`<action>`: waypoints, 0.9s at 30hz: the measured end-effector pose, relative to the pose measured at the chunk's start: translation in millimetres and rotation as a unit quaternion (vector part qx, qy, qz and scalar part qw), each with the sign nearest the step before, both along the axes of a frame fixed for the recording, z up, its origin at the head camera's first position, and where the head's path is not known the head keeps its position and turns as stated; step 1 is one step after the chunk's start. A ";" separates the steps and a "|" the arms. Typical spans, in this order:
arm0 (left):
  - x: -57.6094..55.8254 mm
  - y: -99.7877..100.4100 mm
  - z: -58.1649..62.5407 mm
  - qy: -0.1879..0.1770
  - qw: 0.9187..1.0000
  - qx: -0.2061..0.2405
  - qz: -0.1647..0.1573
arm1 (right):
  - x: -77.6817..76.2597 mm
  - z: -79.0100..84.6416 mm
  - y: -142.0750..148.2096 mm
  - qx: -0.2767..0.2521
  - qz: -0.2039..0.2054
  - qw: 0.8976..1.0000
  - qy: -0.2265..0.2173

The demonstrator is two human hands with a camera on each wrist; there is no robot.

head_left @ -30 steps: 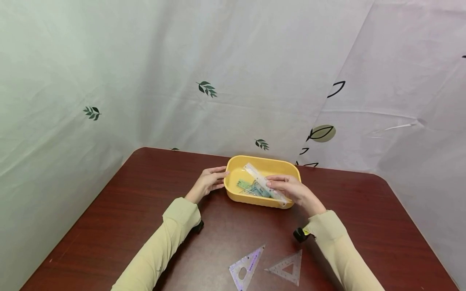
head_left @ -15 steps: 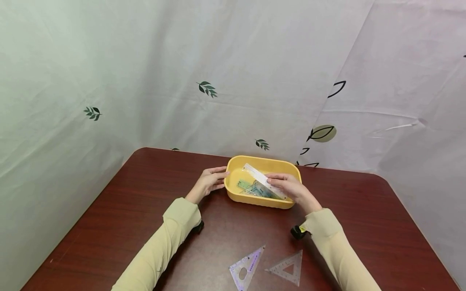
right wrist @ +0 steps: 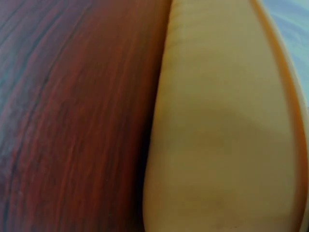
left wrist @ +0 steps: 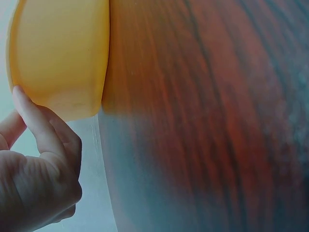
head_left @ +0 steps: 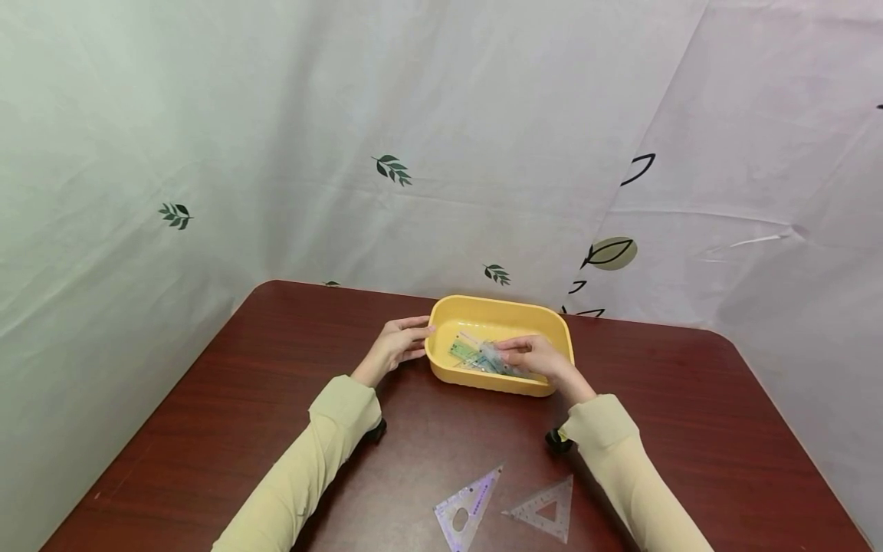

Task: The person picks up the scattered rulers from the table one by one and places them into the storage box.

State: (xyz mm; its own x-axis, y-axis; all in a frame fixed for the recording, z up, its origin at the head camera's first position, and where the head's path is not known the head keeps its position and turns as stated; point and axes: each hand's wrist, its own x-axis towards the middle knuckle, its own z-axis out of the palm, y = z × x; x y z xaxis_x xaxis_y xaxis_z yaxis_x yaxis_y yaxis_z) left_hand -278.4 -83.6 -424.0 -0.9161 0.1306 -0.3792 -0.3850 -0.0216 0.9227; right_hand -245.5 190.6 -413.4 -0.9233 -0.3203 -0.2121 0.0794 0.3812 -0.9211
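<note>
At the yellow plastic basin's (head_left: 507, 307) left end, my left hand (head_left: 389, 350) grips the rim, thumb tip over the edge. The left wrist view shows this hand (left wrist: 41, 174) close up against the basin's wall (left wrist: 60, 53). My right hand (head_left: 541, 359) is lowered inside the basin, fingertips pinching a clear ruler (head_left: 469, 338) that lies mostly under the fingers. Beneath are a green-tinted ruler (head_left: 461, 349) and bluish transparent set squares (head_left: 486, 364), partly covered. Only the basin's outer wall (right wrist: 222, 121) shows in the right wrist view; the hand is out of that frame.
Two clear set squares lie on the dark red table (head_left: 228, 429) nearer the body: a purple-marked one (head_left: 476, 498) and a plain one (head_left: 562, 514). A white curtain (head_left: 448, 115) with leaf prints hangs behind the table.
My right hand has moved slightly inward and down, taking the clear ruler from above the basin to low among the pieces inside. The left hand stays at the rim.
</note>
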 end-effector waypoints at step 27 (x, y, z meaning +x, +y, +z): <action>1.3 0.7 0.0 0.006 1.000 0.006 -0.005 | 0.4 -4.4 -4.0 0.084 -0.027 0.994 0.058</action>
